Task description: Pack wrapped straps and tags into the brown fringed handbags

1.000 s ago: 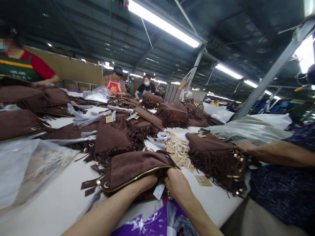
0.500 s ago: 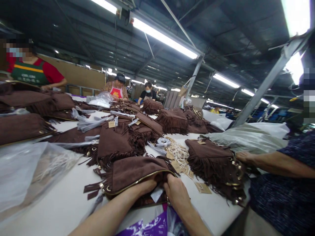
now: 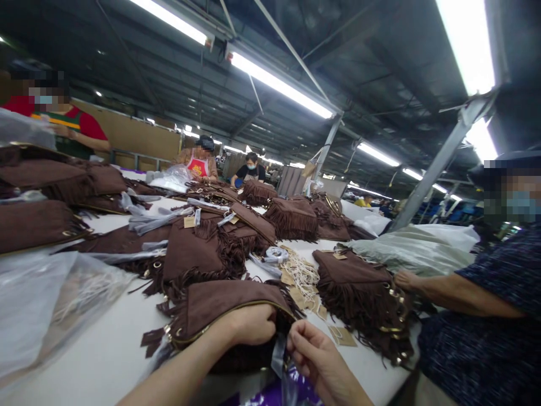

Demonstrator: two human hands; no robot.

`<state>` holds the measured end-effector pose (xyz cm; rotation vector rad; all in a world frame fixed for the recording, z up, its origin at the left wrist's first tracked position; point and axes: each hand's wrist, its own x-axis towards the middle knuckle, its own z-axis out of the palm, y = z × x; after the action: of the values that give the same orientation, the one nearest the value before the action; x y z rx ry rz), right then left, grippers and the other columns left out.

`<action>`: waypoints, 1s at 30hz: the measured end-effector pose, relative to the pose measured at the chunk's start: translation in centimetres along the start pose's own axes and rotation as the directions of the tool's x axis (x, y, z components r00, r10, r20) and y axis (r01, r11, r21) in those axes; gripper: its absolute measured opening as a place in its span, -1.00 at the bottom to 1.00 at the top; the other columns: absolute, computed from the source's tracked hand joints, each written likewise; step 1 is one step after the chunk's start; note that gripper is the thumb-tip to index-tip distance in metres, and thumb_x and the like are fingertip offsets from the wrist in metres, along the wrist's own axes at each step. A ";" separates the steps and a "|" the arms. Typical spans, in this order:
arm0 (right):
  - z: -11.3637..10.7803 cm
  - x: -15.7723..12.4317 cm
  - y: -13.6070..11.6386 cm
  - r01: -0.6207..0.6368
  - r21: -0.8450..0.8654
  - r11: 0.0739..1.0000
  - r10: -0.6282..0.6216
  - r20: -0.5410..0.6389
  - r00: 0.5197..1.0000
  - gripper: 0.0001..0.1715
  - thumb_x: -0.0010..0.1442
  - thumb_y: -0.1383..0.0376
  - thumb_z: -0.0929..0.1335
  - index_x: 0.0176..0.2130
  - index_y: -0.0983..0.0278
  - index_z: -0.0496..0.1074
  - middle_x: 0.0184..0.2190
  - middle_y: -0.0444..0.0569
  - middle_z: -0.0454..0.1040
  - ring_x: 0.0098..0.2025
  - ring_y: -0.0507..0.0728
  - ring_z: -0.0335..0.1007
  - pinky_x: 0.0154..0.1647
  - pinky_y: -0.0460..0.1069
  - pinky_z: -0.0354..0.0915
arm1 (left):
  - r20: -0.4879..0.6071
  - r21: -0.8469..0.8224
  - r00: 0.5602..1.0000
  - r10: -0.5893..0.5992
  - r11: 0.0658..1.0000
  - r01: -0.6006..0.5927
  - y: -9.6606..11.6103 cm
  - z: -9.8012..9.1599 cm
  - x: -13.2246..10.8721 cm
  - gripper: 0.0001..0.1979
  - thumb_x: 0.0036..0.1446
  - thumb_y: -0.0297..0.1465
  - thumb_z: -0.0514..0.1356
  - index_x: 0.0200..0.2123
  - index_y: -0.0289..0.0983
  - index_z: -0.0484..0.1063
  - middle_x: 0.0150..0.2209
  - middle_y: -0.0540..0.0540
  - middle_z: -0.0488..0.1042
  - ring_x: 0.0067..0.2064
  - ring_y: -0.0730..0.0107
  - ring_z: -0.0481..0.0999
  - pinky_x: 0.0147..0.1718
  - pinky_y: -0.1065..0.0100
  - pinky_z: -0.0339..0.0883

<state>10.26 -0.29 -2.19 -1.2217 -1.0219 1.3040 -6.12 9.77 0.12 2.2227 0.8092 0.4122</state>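
"What's the surface like?"

"A white table (image 3: 122, 332), mostly covered. Brown bags (image 3: 194, 254) lie heaped across it, clear plastic sheeting (image 3: 34, 310) spreads at the left, and card tags with pale strings (image 3: 302, 270) make a loose pile near the middle."

"And the room?"

"A big shed with a dark roof, tube lights (image 3: 281, 84) and a slanting metal post (image 3: 439, 163). People work beyond the table; at the right, a co-worker's hand (image 3: 406, 280) touches a fringed stack (image 3: 355, 276)."

"Where is the bag being handled?"

"The zip-edged bag (image 3: 228, 294) lies at the near side of the table, its opening towards the wearer. The left hand (image 3: 256, 324) is curled at the opening, partly within it. The right hand (image 3: 310, 349) is just beside the bag's right end, thumb and fingers drawn together near a clear strip (image 3: 278, 355)."

"Are they gripping anything?"

"I can't tell for either. The left fingertips are hidden, and whatever lies between the right fingers is too small to make out."

"Anything else unclear?"

"The bag's inside is dark, purple plastic (image 3: 270, 396) is cut off at the bottom, and both forearms leave the view there."
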 end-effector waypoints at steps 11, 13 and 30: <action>-1.5 0.0 2.4 0.302 0.000 0.953 -0.300 -0.094 0.949 -0.52 0.05 -0.14 0.35 -0.32 0.19 0.47 -0.23 0.07 0.48 -0.26 0.22 0.43 -0.14 0.14 0.40 | 0.127 -0.671 0.991 -0.042 0.732 0.118 1.0 0.9 0.8 -0.87 -0.32 -0.36 -0.01 -0.62 -0.26 0.24 -0.49 -0.05 0.45 -0.52 0.45 0.35 -0.56 0.44 0.13; -1.4 0.2 2.9 0.356 0.020 0.934 -0.352 -0.107 0.930 -0.63 -0.03 -0.04 0.46 -0.36 0.19 0.52 -0.24 0.03 0.49 -0.22 0.21 0.43 -0.12 0.09 0.39 | 0.146 -0.769 0.988 -0.044 0.624 0.142 0.4 1.5 1.0 -0.84 -0.35 -0.36 0.03 -0.62 -0.30 0.32 -0.56 -0.03 0.42 -0.54 0.46 0.33 -0.56 0.44 0.12; -0.2 0.5 3.5 0.316 -0.081 0.945 -0.320 -0.416 0.851 -0.45 -0.12 -0.10 0.53 -0.33 0.29 0.63 -0.64 -0.08 0.52 -0.56 0.10 0.45 -0.47 -0.06 0.44 | 0.184 -0.844 0.980 -0.076 0.499 0.197 -0.1 2.6 1.0 -0.73 -0.34 -0.47 0.27 -0.42 -0.32 0.39 -0.60 0.02 0.46 -0.58 0.45 0.40 -0.48 0.37 0.30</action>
<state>10.00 -0.22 -5.76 -1.2130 -0.8640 0.7306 -4.07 9.13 -1.72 1.1958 0.5164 0.4591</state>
